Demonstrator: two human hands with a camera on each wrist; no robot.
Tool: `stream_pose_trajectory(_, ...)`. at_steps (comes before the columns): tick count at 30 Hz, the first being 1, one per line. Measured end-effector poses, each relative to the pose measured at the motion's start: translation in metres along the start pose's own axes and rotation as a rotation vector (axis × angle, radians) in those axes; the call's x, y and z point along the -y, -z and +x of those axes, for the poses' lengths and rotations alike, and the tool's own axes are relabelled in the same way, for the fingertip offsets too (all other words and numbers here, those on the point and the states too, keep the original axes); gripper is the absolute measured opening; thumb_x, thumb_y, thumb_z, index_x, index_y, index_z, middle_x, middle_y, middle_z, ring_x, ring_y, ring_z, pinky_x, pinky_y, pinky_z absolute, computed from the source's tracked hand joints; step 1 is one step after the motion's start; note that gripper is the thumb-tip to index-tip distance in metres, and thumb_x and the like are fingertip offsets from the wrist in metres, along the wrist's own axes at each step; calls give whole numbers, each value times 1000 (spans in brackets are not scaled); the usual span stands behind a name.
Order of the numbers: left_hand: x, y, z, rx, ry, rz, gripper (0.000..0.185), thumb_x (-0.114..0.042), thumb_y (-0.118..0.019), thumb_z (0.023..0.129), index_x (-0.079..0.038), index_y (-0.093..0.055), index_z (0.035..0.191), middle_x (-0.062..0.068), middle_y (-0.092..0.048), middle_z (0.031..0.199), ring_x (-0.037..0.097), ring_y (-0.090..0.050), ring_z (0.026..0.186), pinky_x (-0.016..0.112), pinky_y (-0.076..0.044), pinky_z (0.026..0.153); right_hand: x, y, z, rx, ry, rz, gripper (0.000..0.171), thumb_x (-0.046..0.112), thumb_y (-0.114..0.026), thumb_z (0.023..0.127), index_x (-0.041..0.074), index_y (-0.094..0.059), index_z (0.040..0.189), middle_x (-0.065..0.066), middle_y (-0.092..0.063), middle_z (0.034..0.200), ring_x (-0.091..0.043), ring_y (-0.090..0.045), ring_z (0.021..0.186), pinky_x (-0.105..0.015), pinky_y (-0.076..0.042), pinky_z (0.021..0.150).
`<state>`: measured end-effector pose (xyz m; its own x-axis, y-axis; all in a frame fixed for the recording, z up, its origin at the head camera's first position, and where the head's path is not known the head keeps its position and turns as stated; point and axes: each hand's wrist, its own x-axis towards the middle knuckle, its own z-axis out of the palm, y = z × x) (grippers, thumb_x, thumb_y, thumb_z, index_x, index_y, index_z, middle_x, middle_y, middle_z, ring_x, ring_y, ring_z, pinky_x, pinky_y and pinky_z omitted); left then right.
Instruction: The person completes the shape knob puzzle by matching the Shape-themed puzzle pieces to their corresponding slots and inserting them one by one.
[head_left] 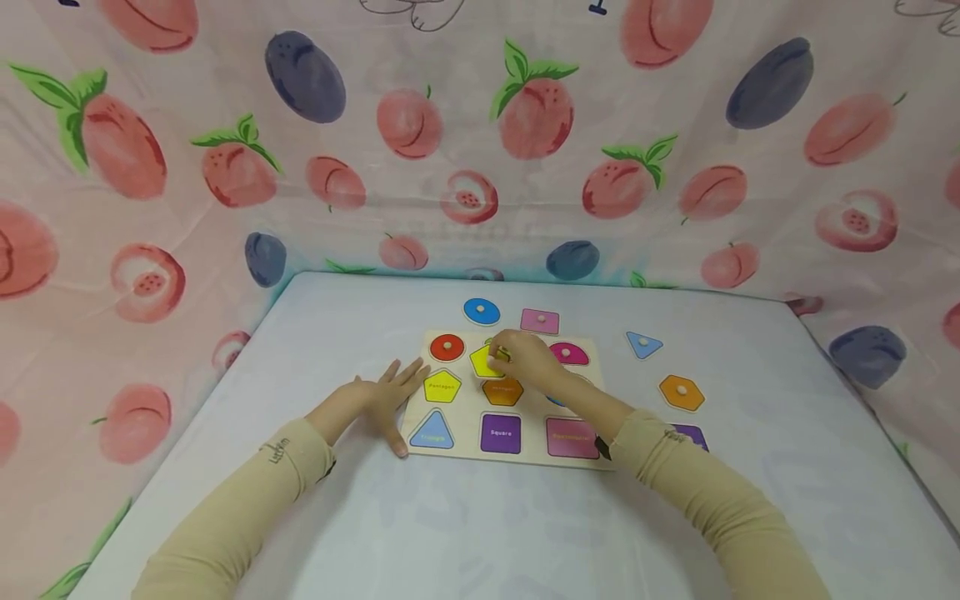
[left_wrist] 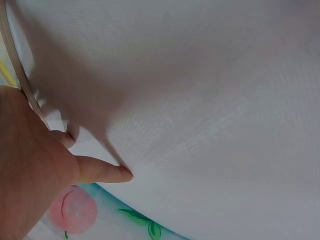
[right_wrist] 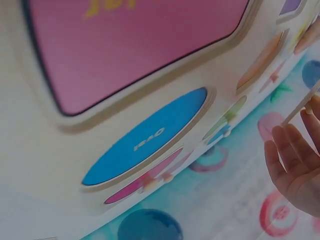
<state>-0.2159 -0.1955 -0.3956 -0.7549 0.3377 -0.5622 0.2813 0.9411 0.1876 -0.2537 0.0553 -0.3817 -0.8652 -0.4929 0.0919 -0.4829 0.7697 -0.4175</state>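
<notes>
The left hand (head_left: 382, 396) lies flat on the table (head_left: 315, 350) with fingers straight and spread, its fingertips touching the left edge of the puzzle board (head_left: 465, 454). Just right of it on the board sit a red circle (head_left: 447, 347), a yellow pentagon slot (head_left: 442, 387) and a blue triangle slot (head_left: 432, 432). Further right, the right hand (head_left: 525, 358) hovers over the board's upper middle, fingers pinched on a yellow piece (head_left: 483, 361). Beyond that hand, on the table, lie a blue triangle piece (head_left: 643, 343) and an orange hexagon piece (head_left: 681, 392).
</notes>
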Motion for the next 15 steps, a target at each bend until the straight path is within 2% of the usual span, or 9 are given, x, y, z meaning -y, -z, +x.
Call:
stream_pose_trajectory(7, -2, 0, 0, 3, 11, -16, 133, -53, -83, 59, -18, 4, 152, 6, 15, 159, 40, 11, 145, 81, -9, 97, 18, -10, 6, 33, 57, -25, 10, 19, -68, 87, 9, -69, 88, -4, -70, 98, -17, -57, 81, -28, -52, 78)
stream_pose_trajectory(13, -1, 0, -1, 5, 10, -12, 133, -54, -83, 59, -19, 5, 152, 5, 16, 159, 40, 11, 145, 81, -9, 97, 30, -17, 8, 37, 87, -28, 13, 17, -68, 87, 6, -70, 92, -6, -70, 99, -20, -62, 90, -31, -53, 86)
stream_pose_trajectory(15, -1, 0, -1, 7, 10, -12, 133, -54, -83, 58, -19, 5, 152, 5, 16, 159, 40, 11, 145, 81, -9, 97, 34, -19, 9, 33, 106, -34, 12, 16, -68, 87, 5, -70, 91, -7, -70, 97, -21, -63, 88, -31, -53, 84)
